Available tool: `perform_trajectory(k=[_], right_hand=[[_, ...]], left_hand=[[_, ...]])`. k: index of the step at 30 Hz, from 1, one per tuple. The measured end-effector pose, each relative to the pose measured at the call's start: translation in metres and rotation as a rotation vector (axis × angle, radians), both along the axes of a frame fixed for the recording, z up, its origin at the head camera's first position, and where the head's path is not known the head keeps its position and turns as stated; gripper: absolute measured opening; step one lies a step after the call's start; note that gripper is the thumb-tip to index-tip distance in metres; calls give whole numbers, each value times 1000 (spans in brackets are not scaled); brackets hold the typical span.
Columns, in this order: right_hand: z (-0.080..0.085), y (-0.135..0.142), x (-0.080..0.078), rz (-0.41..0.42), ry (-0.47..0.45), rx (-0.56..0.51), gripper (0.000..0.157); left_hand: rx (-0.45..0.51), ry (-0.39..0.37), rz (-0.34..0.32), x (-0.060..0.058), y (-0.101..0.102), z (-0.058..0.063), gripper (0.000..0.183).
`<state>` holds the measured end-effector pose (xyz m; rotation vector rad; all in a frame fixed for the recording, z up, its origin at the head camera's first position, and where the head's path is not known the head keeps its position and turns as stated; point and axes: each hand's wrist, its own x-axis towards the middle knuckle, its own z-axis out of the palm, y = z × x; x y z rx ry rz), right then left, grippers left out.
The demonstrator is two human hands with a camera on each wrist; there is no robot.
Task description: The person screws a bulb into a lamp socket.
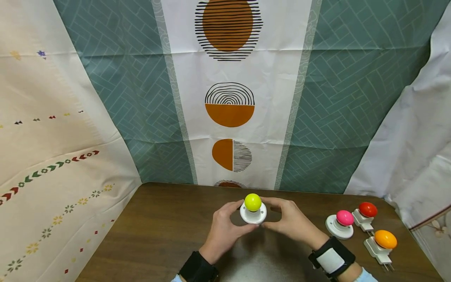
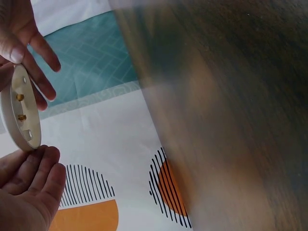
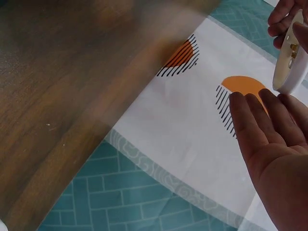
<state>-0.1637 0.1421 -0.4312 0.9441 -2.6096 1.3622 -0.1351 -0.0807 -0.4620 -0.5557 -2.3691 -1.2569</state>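
A white round bulb holder (image 1: 248, 216) with a lime-yellow bulb (image 1: 253, 202) is held up over the table, bulb upward in the head view. My left hand (image 1: 226, 224) grips its left side, thumb at the lower rim and fingers higher up. On the opposite side my right hand (image 1: 290, 220) holds the rim between thumb and fingers. Brass-coloured screws show on the hollow underside of the holder (image 2: 31, 107) in the left wrist view. At the right wrist camera, the right hand's fingers (image 3: 281, 120) lie along the rim, and the bulb is out of sight.
On the right of the brown table (image 1: 158, 227) stand a white round holder with a pink bulb (image 1: 344, 218), a plug-in holder with a red bulb (image 1: 368, 209) and another with an orange bulb (image 1: 385, 239). Patterned cloth (image 1: 141, 98) hangs behind.
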Motion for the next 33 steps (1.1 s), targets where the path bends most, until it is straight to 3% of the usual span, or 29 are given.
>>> perform_trajectory(k=[10, 23, 33], right_hand=[[2, -4, 4, 23, -45, -9, 76], [-1, -9, 13, 29, 11, 36, 67], [0, -10, 27, -55, 1, 48, 63]], left_hand=[[-19, -45, -37, 4, -1, 2, 70], [-74, -49, -114, 11, -4, 4, 76], [-134, -124, -130, 18, -5, 9, 77]])
